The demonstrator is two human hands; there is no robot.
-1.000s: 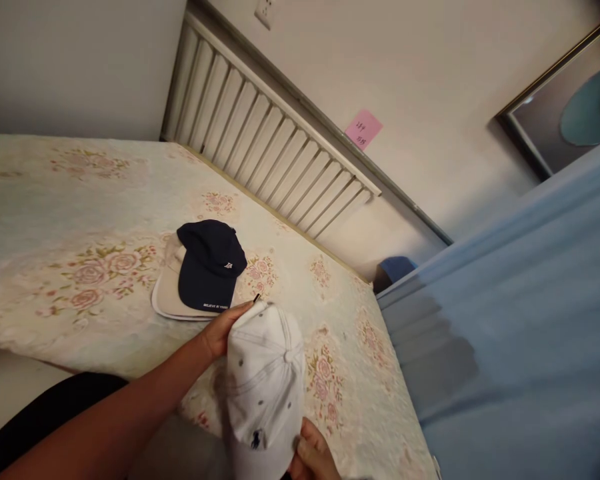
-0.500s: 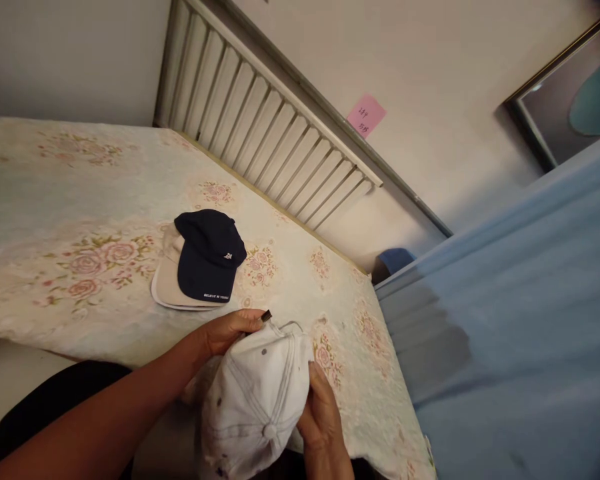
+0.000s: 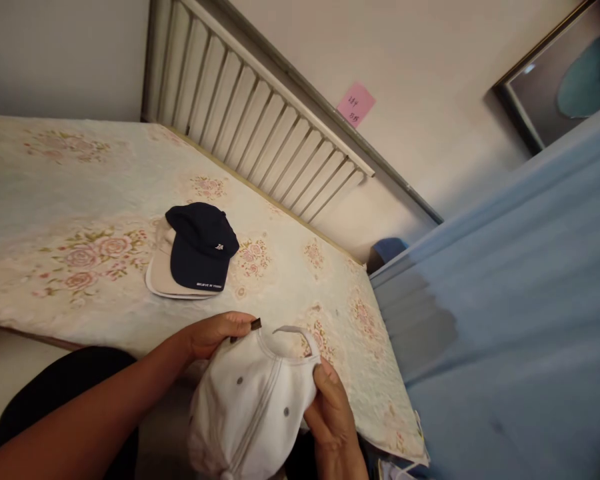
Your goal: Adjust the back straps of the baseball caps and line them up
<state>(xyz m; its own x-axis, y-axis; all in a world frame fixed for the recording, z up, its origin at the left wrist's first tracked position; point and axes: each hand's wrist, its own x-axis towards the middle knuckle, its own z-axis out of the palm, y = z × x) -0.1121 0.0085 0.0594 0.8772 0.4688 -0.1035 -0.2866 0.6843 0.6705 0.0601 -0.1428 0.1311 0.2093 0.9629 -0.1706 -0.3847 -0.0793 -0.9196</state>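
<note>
I hold a white baseball cap (image 3: 250,407) in both hands at the near edge of a bed, its back strap turned away from me. My left hand (image 3: 215,333) pinches the cap's back rim by the dark buckle. My right hand (image 3: 333,417) grips the rim on the other side, fingers closed on the fabric. Farther out on the bed lies a navy cap (image 3: 200,245) stacked on a beige cap (image 3: 160,279), apart from both hands.
The bed (image 3: 70,200) has a pale floral cover. A slatted headboard (image 3: 260,133) leans along the wall, with a pink sticky note (image 3: 355,105) above it. A blue fabric panel (image 3: 520,320) fills the right side. A framed picture (image 3: 560,73) hangs at top right.
The white cap has been turned from crown-up with its brim toward me to strap-end away. My right hand moved up from its brim to the back rim.
</note>
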